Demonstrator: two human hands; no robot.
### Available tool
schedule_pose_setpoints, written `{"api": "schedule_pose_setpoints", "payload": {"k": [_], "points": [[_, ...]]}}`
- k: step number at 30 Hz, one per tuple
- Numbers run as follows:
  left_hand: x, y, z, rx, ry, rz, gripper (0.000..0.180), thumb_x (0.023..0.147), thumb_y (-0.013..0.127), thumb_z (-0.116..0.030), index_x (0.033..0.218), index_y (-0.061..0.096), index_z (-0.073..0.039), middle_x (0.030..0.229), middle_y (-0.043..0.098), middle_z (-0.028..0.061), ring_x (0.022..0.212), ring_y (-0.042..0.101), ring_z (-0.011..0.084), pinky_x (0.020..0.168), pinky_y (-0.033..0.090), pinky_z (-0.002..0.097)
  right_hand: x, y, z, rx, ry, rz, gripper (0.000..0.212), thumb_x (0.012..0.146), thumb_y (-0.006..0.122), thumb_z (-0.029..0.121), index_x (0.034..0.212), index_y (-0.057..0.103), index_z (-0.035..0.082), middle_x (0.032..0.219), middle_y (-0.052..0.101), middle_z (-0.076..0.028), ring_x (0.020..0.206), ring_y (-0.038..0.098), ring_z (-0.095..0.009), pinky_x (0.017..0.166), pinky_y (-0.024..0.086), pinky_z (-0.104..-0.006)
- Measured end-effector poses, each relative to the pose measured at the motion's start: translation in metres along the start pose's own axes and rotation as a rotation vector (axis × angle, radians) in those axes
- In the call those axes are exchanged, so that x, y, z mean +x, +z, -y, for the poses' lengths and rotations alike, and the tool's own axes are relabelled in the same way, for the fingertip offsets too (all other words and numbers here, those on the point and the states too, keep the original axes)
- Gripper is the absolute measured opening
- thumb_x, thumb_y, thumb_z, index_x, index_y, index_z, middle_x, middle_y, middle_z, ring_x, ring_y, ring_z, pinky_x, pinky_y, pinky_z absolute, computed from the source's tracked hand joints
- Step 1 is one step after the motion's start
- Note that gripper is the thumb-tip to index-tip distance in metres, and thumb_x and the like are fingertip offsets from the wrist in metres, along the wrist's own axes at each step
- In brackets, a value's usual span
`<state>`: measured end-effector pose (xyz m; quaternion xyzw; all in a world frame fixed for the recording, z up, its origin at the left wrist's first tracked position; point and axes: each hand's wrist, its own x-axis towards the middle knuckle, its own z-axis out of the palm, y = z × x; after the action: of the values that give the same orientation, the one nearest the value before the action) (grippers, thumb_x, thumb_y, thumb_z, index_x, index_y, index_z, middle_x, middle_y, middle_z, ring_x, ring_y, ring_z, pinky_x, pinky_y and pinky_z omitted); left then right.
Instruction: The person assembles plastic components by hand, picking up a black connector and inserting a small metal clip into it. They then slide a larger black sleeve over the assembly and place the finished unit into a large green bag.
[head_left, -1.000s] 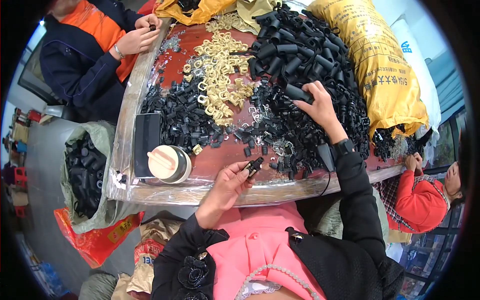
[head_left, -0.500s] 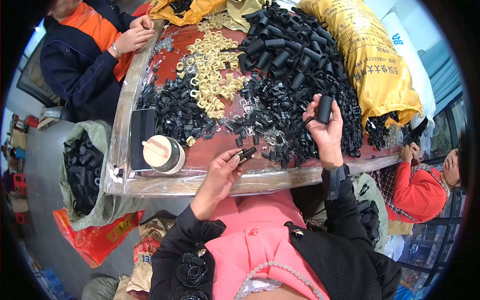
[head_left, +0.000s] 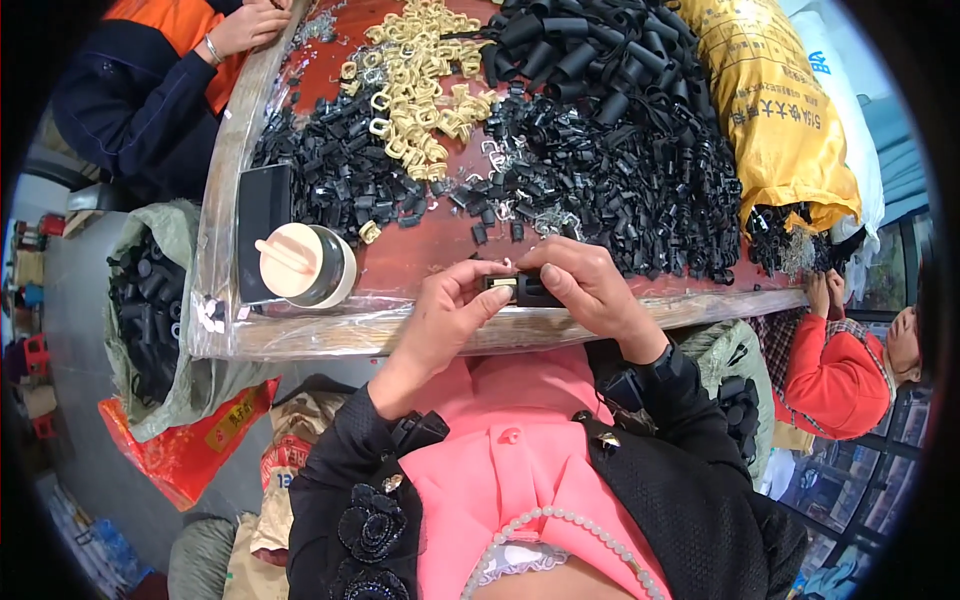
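Head view: at near left, a green sack (head_left: 150, 300) hangs beside the table, filled with black tubes. A yellow sack (head_left: 775, 120) lies at far right, black parts spilling from its mouth. A round cup (head_left: 305, 265) with a cream lid stands left of your hands. The red table (head_left: 420, 250) carries heaps of black clips (head_left: 620, 170) and yellow rings (head_left: 415, 75). Your left hand (head_left: 445, 310) and right hand (head_left: 590, 285) meet at the near edge, both pinching one small black part (head_left: 525, 288).

A yellow sack (head_left: 775, 110) lies beside cream rings (head_left: 420, 80).
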<state>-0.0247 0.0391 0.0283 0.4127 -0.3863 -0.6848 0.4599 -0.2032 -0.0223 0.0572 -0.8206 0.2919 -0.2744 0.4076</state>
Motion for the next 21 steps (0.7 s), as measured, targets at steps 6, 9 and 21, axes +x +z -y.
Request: {"api": "schedule_pose_setpoints", "payload": {"k": [6,9,21], "points": [[0.001,0.002,0.001,-0.051,-0.015,-0.032,0.024,0.077,0.058,-0.012,0.097,0.053,-0.001,0.075,0.055,-0.0016,0.062,0.045,0.0019,0.053,0.037,0.0151,-0.001,0.003,0.008,-0.067,0.016,-0.014,0.023,0.084,0.044,0.019,0.087,0.054,-0.001,0.072,0.053,-0.013,0.064,0.054,-0.027,0.057,0.042,-0.0300],[0.002,0.000,0.000,-0.041,-0.035,-0.021,0.024,0.077,0.059,-0.012,0.097,0.054,-0.001,0.074,0.055,-0.0013,0.062,0.046,0.0023,0.054,0.038,0.0155,-0.001,0.001,0.013,-0.133,0.036,0.016,0.026,0.085,0.042,0.020,0.091,0.052,-0.003,0.075,0.054,-0.013,0.067,0.055,-0.025,0.061,0.042,-0.0296],[0.006,-0.006,0.003,-0.061,-0.084,0.051,0.023,0.078,0.059,-0.014,0.095,0.055,0.000,0.070,0.056,0.0005,0.059,0.049,0.0041,0.053,0.041,0.0178,0.000,-0.005,0.010,-0.306,-0.207,0.055,0.029,0.083,0.045,0.023,0.092,0.052,-0.003,0.071,0.052,-0.013,0.060,0.054,-0.026,0.052,0.042,-0.0303]]}}
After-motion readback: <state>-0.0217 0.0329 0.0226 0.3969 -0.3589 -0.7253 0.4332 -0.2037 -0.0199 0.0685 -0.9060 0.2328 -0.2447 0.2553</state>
